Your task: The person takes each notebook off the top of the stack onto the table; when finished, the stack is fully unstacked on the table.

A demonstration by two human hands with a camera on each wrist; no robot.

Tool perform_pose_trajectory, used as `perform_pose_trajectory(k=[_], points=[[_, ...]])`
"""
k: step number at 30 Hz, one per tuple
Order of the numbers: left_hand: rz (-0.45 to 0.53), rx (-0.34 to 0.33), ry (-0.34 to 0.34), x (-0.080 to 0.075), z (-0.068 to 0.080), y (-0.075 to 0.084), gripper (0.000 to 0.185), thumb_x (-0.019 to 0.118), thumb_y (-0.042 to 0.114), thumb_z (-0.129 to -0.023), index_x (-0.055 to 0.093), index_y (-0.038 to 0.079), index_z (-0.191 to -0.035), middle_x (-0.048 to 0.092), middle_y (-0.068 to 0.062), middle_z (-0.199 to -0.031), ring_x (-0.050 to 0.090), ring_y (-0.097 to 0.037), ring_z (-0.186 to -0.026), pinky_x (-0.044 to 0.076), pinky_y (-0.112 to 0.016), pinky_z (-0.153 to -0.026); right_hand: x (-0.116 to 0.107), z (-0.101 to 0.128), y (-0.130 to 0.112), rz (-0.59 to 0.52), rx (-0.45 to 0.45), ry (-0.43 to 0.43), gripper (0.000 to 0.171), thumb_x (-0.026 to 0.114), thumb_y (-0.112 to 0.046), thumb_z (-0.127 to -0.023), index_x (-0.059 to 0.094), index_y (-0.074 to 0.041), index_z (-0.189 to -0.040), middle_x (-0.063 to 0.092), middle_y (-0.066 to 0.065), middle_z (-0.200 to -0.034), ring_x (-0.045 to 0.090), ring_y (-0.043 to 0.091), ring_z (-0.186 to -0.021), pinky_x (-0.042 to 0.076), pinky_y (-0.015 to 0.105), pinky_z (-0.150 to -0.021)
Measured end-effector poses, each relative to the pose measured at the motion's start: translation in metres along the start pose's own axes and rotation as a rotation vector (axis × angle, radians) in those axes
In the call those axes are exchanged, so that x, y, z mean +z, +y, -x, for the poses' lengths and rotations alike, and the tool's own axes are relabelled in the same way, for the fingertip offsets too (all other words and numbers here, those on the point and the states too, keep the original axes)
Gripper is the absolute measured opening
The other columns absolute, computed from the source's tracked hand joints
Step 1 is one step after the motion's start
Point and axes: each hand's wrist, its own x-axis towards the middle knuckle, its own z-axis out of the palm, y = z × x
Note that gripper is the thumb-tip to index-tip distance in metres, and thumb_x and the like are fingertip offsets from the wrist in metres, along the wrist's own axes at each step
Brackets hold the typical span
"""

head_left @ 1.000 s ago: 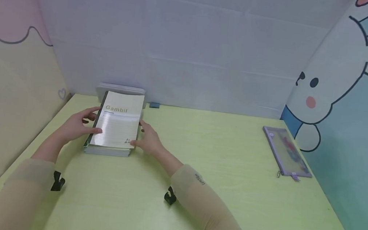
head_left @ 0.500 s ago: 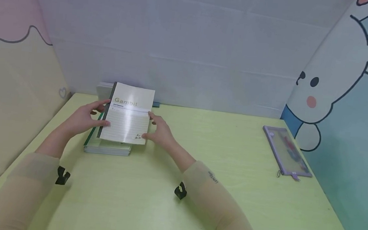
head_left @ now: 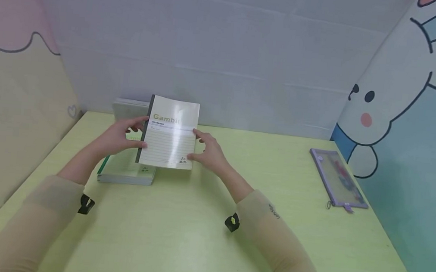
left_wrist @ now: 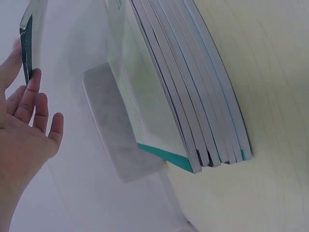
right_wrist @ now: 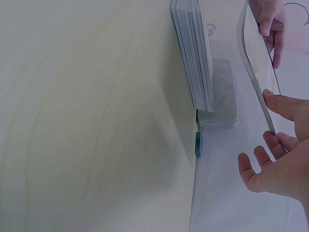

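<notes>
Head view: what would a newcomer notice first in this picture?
First, the white Gambit notebook, held above the table between the left hand and the right hand. Under it, at the far left of the green table, lies a stack of notebooks. A purple pencil pouch lies at the right edge, below a rabbit drawing.

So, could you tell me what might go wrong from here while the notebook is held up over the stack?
The notebook is held only at its edges, by the left hand and right hand, so it could slip or bow, as the right wrist view hints. If it drops, it may land on the stack of notebooks and knock it askew. The grey box stands close behind the stack and could get bumped.
</notes>
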Motion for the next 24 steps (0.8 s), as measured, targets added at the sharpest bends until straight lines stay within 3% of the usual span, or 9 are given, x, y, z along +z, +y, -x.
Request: perform_pose_trajectory(k=[6, 14, 24], points=[[-0.016, -0.002, -0.045, 0.015, -0.008, 0.006, 0.088, 0.079, 0.033, -0.076, 0.033, 0.006, -0.146, 0.057, -0.017, -0.115, 0.046, -0.035, -0.110, 0.035, -0.049, -0.093, -0.016, 0.007, 0.011, 0.017, 0.005, -0.020, 0.082, 0.080, -0.013, -0.074, 0.038, -0.012, -0.145, 0.051, 0.006, -0.131, 0.046, 0.028, -0.118, 0.040, 0.042, -0.098], [-0.066, -0.049, -0.097, 0.041, -0.018, 0.012, 0.091, 0.082, 0.035, -0.072, 0.036, 0.005, -0.145, 0.062, -0.012, -0.109, 0.046, -0.030, -0.107, 0.037, -0.042, -0.087, -0.029, 0.018, 0.027, 0.069, 0.073, -0.079, 0.082, 0.081, -0.019, -0.074, 0.040, -0.013, -0.144, 0.051, 0.010, -0.130, 0.046, 0.029, -0.115, 0.043, 0.040, -0.091], [-0.164, -0.073, -0.138, 0.073, -0.021, 0.009, 0.088, 0.081, 0.039, -0.071, 0.040, 0.008, -0.143, 0.061, -0.005, -0.109, 0.044, -0.030, -0.112, 0.031, -0.056, -0.097, -0.027, 0.025, 0.050, 0.100, 0.138, -0.157, 0.081, 0.083, -0.019, -0.072, 0.042, -0.010, -0.142, 0.053, 0.009, -0.127, 0.047, 0.028, -0.113, 0.042, 0.039, -0.091]])
